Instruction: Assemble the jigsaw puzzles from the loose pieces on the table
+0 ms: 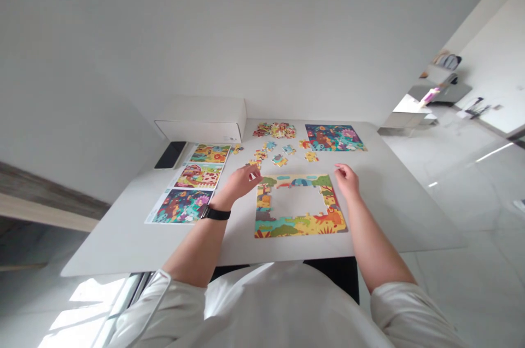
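Note:
A jigsaw puzzle border (301, 228) with animals and trees lies in front of me, its middle showing bare table. My left hand (243, 181) is at its upper left corner, thumb and fingers bent and slightly apart. Just beyond those fingertips lies a yellow and red puzzle piece (254, 163); whether they touch it I cannot tell. My right hand (348, 179) hovers beside the border's upper right corner, fingers curled in with no piece visible in them. Several loose pieces lie behind the border, among them a teal and yellow piece (279, 161) and a yellow piece (311, 156).
A heap of puzzle pieces (274, 129) lies near the wall. Right of it is a dark, colourful assembled puzzle (336, 138). At left are a sheet with three pictures (196, 177), a phone (170, 155) and a white box (200, 118). The table (394, 211) ends close to my body.

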A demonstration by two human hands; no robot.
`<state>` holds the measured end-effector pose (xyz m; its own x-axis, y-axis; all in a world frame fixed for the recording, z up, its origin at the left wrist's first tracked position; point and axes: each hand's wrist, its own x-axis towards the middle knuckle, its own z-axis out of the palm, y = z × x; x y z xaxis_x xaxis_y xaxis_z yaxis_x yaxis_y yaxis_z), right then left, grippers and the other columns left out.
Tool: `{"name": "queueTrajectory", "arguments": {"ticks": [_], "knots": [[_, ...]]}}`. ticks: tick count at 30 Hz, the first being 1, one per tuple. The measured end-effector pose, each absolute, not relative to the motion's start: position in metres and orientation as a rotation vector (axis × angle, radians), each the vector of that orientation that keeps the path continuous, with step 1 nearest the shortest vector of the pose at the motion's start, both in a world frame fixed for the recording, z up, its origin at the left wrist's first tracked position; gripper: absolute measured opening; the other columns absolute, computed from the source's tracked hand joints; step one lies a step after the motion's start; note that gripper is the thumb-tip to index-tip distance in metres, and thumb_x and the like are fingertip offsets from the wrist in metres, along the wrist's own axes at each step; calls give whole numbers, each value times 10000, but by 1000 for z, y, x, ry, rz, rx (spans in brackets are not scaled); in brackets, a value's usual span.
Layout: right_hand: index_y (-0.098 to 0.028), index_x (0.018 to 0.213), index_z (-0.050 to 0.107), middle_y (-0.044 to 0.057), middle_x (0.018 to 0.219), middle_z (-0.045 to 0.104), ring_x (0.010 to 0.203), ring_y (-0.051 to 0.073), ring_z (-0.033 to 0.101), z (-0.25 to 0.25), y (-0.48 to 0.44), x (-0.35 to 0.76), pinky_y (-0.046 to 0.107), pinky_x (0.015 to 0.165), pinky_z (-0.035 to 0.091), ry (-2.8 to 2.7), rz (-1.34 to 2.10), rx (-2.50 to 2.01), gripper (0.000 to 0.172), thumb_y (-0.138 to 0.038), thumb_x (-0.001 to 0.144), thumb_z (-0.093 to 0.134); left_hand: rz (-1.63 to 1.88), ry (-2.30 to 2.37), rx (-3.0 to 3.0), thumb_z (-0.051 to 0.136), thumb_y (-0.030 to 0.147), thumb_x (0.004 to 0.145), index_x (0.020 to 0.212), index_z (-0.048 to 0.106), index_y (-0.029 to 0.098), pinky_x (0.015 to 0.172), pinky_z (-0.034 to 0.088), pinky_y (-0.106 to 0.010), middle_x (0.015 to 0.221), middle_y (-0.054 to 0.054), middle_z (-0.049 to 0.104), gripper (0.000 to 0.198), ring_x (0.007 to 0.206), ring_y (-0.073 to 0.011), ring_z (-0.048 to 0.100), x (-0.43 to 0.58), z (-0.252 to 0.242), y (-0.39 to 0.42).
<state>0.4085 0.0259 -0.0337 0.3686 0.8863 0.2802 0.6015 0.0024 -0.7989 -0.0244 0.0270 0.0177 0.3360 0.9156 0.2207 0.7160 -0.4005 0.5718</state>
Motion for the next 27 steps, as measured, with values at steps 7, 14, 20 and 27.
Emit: {"name": "queueTrajectory", "arguments": {"ticks": [7, 14, 20, 27], "knots": [[-217, 1117, 789, 91, 919, 803, 838, 270, 693, -48, 28, 411, 390, 826, 548, -1337, 367, -1692, 472, -566, 868, 591, 896, 1785, 1868, 696, 395, 850, 759, 519, 246, 670, 414, -288, 715, 14, 629, 248, 661, -169, 547, -34, -13, 28], [-231, 1097, 790, 83, 926, 806, 836, 270, 698, -50, 29, 411, 394, 832, 556, -1345, 359, -1701, 427, -531, 863, 598, 925, 1840, 1804, 655, 344, 832, 722, 477, 246, 654, 366, -287, 654, 35, 562, 231, 633, -161, 495, -37, -13, 28], [-229, 1081, 789, 82, 919, 805, 842, 267, 701, -48, 28, 409, 388, 828, 560, -1334, 358, -1698, 420, -531, 863, 595, 945, 1858, 1782, 648, 305, 824, 720, 498, 244, 647, 365, -287, 679, 26, 585, 192, 639, -162, 506, -34, -15, 28], [-232, 1089, 789, 80, 920, 805, 841, 263, 699, -49, 27, 411, 385, 830, 553, -1342, 359, -1715, 435, -537, 858, 585, 958, 1860, 1764, 656, 305, 825, 730, 500, 246, 652, 367, -287, 669, 30, 573, 192, 644, -165, 512, -34, -19, 29]]}}
